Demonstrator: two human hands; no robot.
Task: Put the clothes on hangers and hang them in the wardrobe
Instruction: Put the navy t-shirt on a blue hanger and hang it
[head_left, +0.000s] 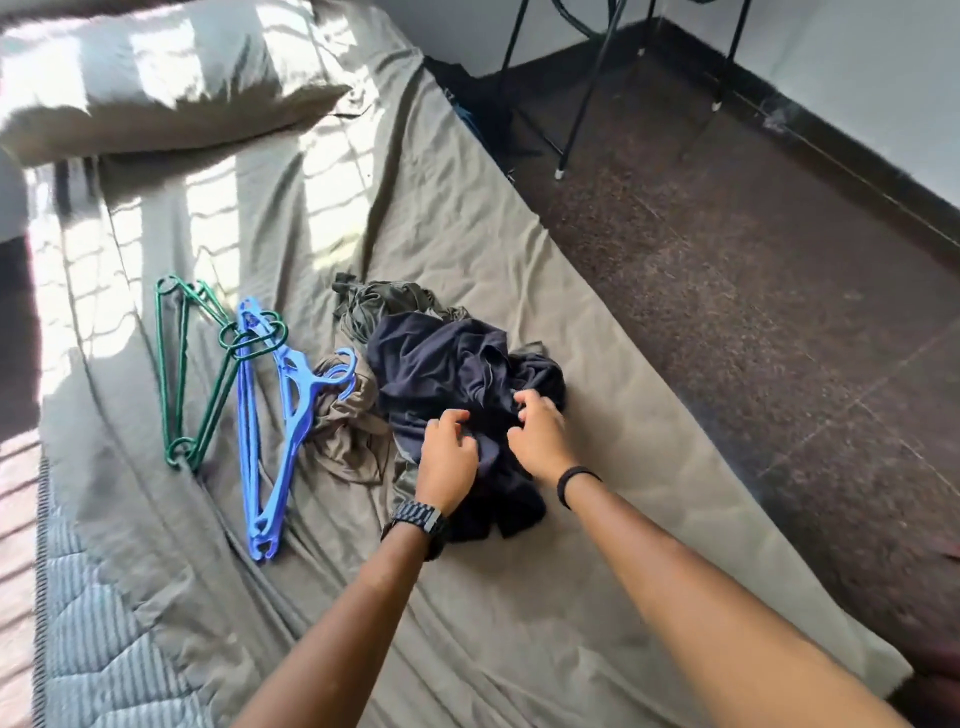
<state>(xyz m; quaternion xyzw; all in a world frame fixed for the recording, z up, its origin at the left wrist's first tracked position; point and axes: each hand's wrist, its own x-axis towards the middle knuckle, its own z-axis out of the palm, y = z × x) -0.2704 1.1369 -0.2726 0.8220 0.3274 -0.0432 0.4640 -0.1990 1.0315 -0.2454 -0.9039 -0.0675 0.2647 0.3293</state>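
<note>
A person's left hand (448, 457) and right hand (537, 435), fingers curled, grip a crumpled navy garment (441, 364) atop a clothes pile on an olive-sheeted bed (467, 218), blue hangers (270, 415) and green hangers (182, 364) lying at nine o'clock

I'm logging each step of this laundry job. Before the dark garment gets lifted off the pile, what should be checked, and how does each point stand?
1. Left hand on the navy garment: ok, fingers curled into the cloth.
2. Right hand on it too: ok.
3. Garment free of the olive clothes beneath: cannot tell.
4. Hangers within reach: ok, blue hangers and green hangers lie beside the pile.
5. Blue hook clear of the khaki garment: not ok, it overlaps it.
</note>
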